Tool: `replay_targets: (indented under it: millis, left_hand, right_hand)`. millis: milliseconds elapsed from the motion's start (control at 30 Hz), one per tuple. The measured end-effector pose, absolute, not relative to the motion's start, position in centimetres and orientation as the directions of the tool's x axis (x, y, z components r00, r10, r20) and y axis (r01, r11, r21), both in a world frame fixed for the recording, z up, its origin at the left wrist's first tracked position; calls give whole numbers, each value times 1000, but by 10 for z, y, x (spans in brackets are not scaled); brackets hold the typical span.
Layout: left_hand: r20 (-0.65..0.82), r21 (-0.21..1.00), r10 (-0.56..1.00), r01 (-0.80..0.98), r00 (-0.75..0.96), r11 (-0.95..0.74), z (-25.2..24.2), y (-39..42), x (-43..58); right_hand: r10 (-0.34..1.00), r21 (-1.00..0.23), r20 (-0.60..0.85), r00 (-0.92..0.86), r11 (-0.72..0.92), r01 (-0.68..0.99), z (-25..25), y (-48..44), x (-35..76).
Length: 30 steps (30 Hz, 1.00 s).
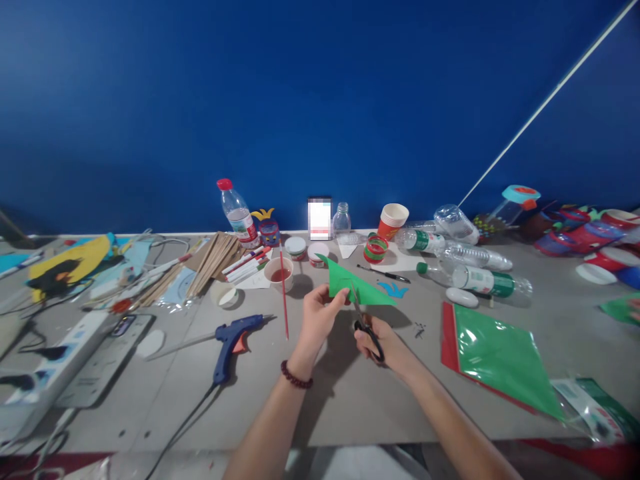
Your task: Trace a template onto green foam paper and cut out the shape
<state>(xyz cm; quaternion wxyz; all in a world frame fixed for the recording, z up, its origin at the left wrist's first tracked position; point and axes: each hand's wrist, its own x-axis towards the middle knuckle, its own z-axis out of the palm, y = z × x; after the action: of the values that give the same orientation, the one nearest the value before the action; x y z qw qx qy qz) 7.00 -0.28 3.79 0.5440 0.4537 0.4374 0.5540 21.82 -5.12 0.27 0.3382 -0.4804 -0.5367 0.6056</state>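
A piece of green paper (367,288) with a pointed corner is pinched in my left hand (323,310), thumb on top. My right hand (381,340) grips black-handled scissors (369,339), their blades up against the paper's lower edge. Whether the blades are parted is too fine to tell. Just right of the paper lies a blue paper cutout (393,289) shaped like a crown or leaf. Beyond it rests a black pen (384,273). A thin red stick (283,293) leans on a paper cup (279,273) left of my left hand.
A blue glue gun (235,343) with a trailing cord lies left, near a phone (105,360) and a power strip (55,370). Plastic bottles (487,280) and a green paper pack (505,353) lie right. Wooden sticks (215,263) and an upright bottle (239,217) stand behind. Another person's hand (634,308) shows far right.
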Motion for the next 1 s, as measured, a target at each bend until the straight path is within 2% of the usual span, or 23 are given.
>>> replay_targets:
  millis: [433, 1000]
  left_hand:
    - [6, 979, 999, -205, 47, 3, 44, -2, 67]
    - [22, 984, 998, -176, 52, -12, 46, -2, 65]
  right_hand:
    - [914, -968, -240, -326, -202, 146, 3, -52, 222]
    - [920, -970, -243, -307, -221, 107, 3, -53, 220]
